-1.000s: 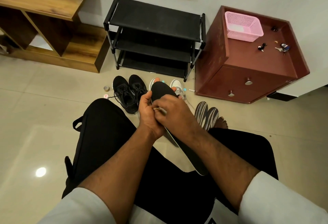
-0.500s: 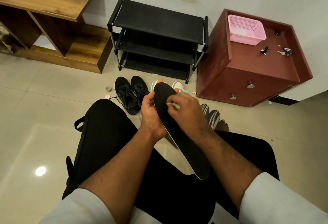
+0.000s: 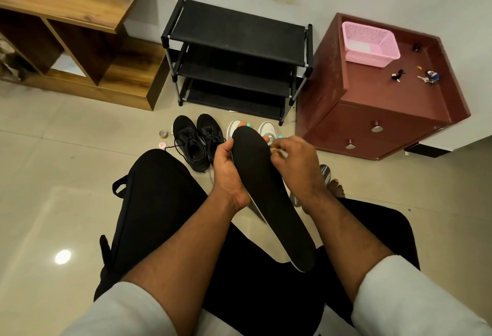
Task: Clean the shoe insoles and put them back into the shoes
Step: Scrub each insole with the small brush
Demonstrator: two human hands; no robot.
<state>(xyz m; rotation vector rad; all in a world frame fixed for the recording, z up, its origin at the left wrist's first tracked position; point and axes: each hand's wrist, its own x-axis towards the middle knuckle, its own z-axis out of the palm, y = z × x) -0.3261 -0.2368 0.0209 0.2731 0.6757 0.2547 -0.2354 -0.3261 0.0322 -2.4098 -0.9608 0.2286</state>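
- While the person sits with black-trousered knees apart, the left hand (image 3: 229, 173) grasps a black insole (image 3: 269, 197) by its left edge, thumb over the top face, fingers hidden behind it.
- Insole is held above the lap, toe end pointing away toward the shoe rack (image 3: 237, 61), heel end low over the right thigh; a pale underside shows along its edge.
- Right hand (image 3: 298, 165) sits at the insole's right edge near the toe, fingers curled and pinching a small pale object; what it is cannot be told.
- Pair of black sneakers (image 3: 197, 141) stands on the tiled floor (image 3: 53, 165) just beyond the left knee, laces loose.
- Pair of white sneakers (image 3: 267, 129) stands to their right, mostly hidden behind the insole.
- Striped insoles (image 3: 326, 173) lie on the floor just behind the right wrist, partly hidden.
- Small round tin (image 3: 163, 134) and a round pink lid (image 3: 162, 145) lie on the floor left of the black sneakers.
- Red-brown cabinet (image 3: 372, 122) stands right of the rack; on its top, a pink basket (image 3: 370, 43) at the rear edge and keys (image 3: 430, 77) near the right edge.
- Wooden shelf unit (image 3: 74, 29) stands left of the rack against the wall.
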